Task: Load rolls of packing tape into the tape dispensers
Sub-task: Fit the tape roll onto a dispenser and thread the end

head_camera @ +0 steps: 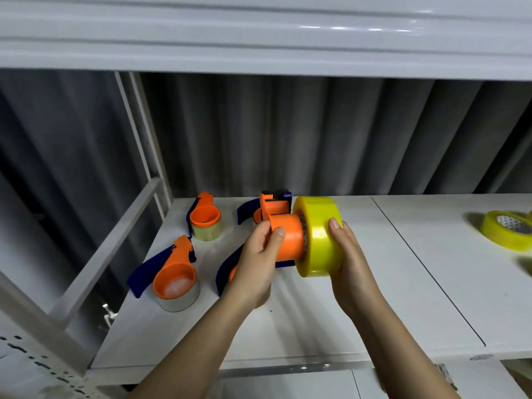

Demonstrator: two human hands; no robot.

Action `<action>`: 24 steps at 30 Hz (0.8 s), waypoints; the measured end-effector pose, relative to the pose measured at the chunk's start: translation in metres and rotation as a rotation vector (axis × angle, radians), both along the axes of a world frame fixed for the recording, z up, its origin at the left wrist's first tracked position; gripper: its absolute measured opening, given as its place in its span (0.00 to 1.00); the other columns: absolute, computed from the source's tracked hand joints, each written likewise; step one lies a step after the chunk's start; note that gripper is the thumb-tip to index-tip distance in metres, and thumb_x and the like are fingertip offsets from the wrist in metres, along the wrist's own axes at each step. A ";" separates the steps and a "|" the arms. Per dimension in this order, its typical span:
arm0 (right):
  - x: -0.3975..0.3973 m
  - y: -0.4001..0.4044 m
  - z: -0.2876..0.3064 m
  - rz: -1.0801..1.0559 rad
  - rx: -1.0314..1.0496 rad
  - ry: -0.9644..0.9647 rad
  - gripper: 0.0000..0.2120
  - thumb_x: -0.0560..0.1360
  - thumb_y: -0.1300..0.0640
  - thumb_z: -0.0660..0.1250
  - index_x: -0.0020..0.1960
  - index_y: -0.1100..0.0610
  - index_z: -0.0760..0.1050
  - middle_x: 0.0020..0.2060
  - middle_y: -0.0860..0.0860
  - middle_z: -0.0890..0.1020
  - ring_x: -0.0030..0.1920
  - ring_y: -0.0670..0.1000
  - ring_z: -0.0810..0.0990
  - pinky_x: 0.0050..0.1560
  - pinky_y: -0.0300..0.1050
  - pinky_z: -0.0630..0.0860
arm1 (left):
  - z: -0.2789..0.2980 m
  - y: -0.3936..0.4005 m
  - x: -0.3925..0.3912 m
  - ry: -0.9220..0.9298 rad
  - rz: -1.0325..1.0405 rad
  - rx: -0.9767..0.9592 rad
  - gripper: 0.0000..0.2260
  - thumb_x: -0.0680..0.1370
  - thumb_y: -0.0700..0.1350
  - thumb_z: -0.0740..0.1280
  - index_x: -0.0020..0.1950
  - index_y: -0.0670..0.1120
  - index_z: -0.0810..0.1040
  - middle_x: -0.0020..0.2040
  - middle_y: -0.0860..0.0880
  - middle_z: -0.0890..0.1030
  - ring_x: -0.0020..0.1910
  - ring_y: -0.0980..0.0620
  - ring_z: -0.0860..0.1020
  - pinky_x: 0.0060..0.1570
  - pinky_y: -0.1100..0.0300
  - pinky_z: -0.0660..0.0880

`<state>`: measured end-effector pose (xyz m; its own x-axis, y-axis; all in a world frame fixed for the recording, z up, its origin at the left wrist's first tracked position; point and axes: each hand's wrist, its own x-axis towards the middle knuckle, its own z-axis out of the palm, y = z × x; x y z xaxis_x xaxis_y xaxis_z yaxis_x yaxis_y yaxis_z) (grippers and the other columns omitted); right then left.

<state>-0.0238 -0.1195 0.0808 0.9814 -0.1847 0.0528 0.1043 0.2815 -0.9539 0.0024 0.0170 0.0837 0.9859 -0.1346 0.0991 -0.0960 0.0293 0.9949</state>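
Head view: above a white shelf [359, 283], a person's left hand [259, 263] grips an orange tape dispenser [283, 240] by its hub, fingers curled round it. The right hand [349, 254] cups a yellow tape roll [319, 237], fingers wrapped on its rim, the roll only partly slid onto the hub. Risk, as a judgement: if the roll tilts, its core could jam on the hub or slip off. Two loaded dispensers [175, 280] sit at left; a spare roll [508, 230] lies far right.
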 end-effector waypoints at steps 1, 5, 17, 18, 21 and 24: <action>0.001 0.001 0.000 0.018 0.014 0.003 0.29 0.68 0.38 0.69 0.59 0.57 0.73 0.58 0.61 0.76 0.54 0.55 0.78 0.55 0.57 0.74 | 0.001 0.002 0.000 0.001 -0.006 0.011 0.10 0.81 0.47 0.59 0.62 0.52 0.71 0.60 0.50 0.77 0.57 0.52 0.77 0.58 0.55 0.74; 0.007 0.005 -0.001 0.082 0.031 -0.014 0.18 0.70 0.41 0.64 0.55 0.49 0.75 0.57 0.56 0.79 0.54 0.53 0.81 0.53 0.55 0.77 | 0.001 0.007 -0.001 -0.016 -0.021 0.034 0.10 0.82 0.47 0.58 0.63 0.53 0.69 0.61 0.51 0.75 0.56 0.53 0.76 0.57 0.57 0.74; 0.014 0.020 -0.003 0.117 0.039 0.047 0.32 0.66 0.36 0.62 0.68 0.44 0.64 0.60 0.50 0.78 0.58 0.52 0.80 0.53 0.50 0.78 | 0.016 0.013 -0.001 0.047 0.092 -0.041 0.09 0.81 0.53 0.57 0.61 0.58 0.66 0.51 0.59 0.72 0.46 0.60 0.73 0.40 0.69 0.70; 0.015 0.021 -0.002 0.115 0.057 0.063 0.34 0.66 0.36 0.63 0.69 0.44 0.63 0.61 0.50 0.77 0.58 0.52 0.79 0.54 0.51 0.78 | 0.016 0.012 -0.001 0.052 0.095 -0.047 0.08 0.82 0.52 0.56 0.61 0.58 0.66 0.51 0.60 0.72 0.47 0.60 0.74 0.42 0.67 0.71; 0.015 0.025 -0.002 0.146 0.107 0.062 0.32 0.68 0.37 0.63 0.70 0.45 0.65 0.59 0.50 0.80 0.57 0.51 0.81 0.49 0.47 0.80 | 0.012 0.009 0.001 0.063 0.097 -0.056 0.07 0.82 0.52 0.55 0.59 0.61 0.65 0.54 0.58 0.73 0.55 0.54 0.74 0.60 0.56 0.72; 0.013 0.027 -0.003 0.162 0.152 0.078 0.23 0.71 0.40 0.65 0.63 0.46 0.72 0.50 0.47 0.85 0.51 0.49 0.84 0.47 0.46 0.78 | 0.012 0.008 0.001 0.074 0.088 -0.095 0.06 0.82 0.52 0.55 0.57 0.62 0.64 0.54 0.58 0.72 0.55 0.54 0.74 0.60 0.56 0.71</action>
<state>-0.0109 -0.0926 0.0777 0.9989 -0.0250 -0.0407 -0.0260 0.4298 -0.9026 0.0038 0.0255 0.0953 0.9986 -0.0404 0.0344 -0.0294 0.1184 0.9925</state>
